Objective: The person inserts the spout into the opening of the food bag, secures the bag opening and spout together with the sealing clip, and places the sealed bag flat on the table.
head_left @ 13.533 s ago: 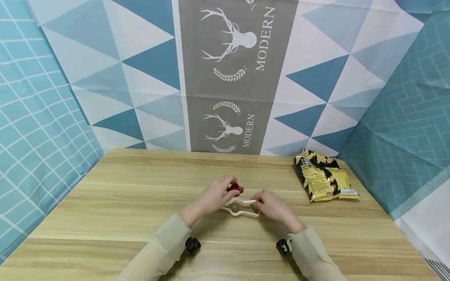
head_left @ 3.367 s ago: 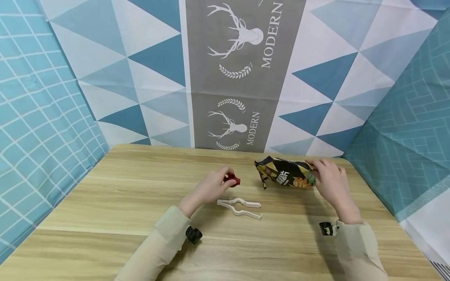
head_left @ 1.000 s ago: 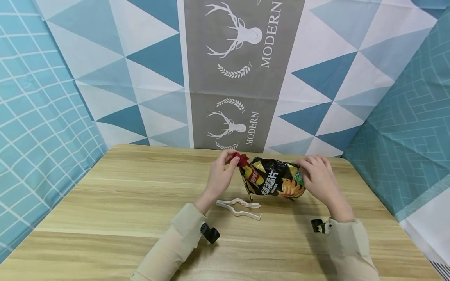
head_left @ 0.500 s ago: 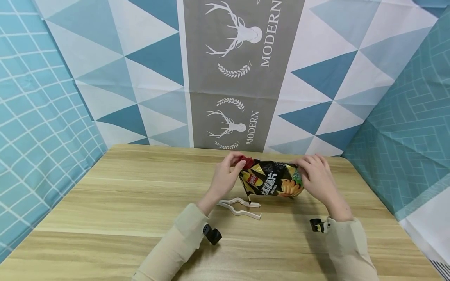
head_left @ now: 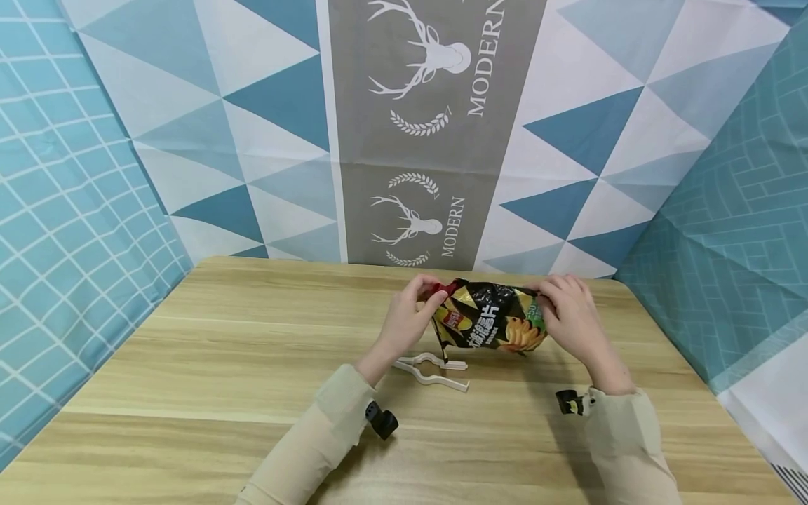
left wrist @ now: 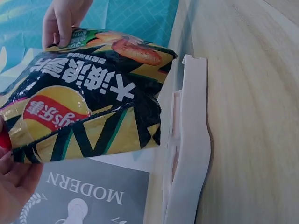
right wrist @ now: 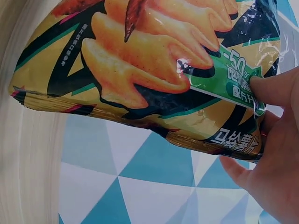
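Note:
A black and yellow bag of potato chips [head_left: 491, 319] is held up between both hands, front face towards me. My left hand [head_left: 406, 315] pinches a small red plastic piece [head_left: 452, 287] at the bag's left end. Most of that red piece is hidden by fingers and bag, with a sliver of it at the left edge of the left wrist view. My right hand [head_left: 571, 319] grips the bag's other end, thumb on the green printed corner in the right wrist view. Below the bag lies a white two-armed plastic clip [head_left: 435, 380], its arms spread apart.
The wooden table [head_left: 208, 393] stretches out around the hands. Behind it hangs a patterned cloth [head_left: 416, 105] with deer heads, and blue cloth walls stand at the left and right. Black cameras are strapped to both wrists.
The bag came from the back right to the middle in the right hand, while the left hand brought the red piece to its end. Over the last second the red piece slid further onto the bag.

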`<action>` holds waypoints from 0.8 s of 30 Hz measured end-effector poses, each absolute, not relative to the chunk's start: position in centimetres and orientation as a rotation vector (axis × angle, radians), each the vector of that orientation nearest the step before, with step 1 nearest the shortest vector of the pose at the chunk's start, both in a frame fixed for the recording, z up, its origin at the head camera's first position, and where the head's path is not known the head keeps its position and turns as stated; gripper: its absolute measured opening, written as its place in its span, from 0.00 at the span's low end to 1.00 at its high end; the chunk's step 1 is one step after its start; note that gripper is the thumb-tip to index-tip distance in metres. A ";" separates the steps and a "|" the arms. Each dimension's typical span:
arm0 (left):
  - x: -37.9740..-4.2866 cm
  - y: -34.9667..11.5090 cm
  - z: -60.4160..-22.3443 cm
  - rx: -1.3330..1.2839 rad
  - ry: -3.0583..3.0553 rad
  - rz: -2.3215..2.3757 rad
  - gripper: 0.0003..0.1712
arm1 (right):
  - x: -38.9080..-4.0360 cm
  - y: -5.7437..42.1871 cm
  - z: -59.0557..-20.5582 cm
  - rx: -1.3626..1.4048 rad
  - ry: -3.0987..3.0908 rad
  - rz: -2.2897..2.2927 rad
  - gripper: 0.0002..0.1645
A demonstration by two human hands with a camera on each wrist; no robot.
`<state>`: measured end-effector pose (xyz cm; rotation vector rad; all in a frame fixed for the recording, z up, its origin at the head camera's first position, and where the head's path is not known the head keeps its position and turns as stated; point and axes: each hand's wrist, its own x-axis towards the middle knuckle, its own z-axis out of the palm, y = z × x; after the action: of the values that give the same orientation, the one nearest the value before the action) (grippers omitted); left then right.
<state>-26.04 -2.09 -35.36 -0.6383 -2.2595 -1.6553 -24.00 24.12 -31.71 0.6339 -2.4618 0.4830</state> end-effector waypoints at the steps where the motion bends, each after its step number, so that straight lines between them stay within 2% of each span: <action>1: -26.1 -2.1 -35.4 -0.637 -2.271 -1.649 0.17 | -24.0 24.2 -31.7 0.633 -2.458 0.495 0.13; 10: -26.2 -2.1 -35.5 -0.727 -2.346 -1.568 0.15 | -24.0 24.7 -31.7 0.597 -2.476 0.516 0.15; 16: -25.9 -1.9 -35.2 -0.722 -2.334 -1.585 0.14 | -23.8 24.2 -31.1 0.562 -2.544 0.356 0.16; 22: -25.8 -1.8 -35.2 -0.709 -2.317 -1.594 0.13 | -23.9 22.9 -30.5 0.677 -2.545 0.249 0.29; 24: -25.7 -1.7 -35.3 -0.709 -2.305 -1.600 0.13 | -24.0 22.3 -30.4 0.727 -2.542 0.241 0.31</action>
<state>-25.73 -1.74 -35.28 -0.7085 -2.3047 -1.5995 -24.03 22.31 -30.43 0.7269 -2.5422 0.2407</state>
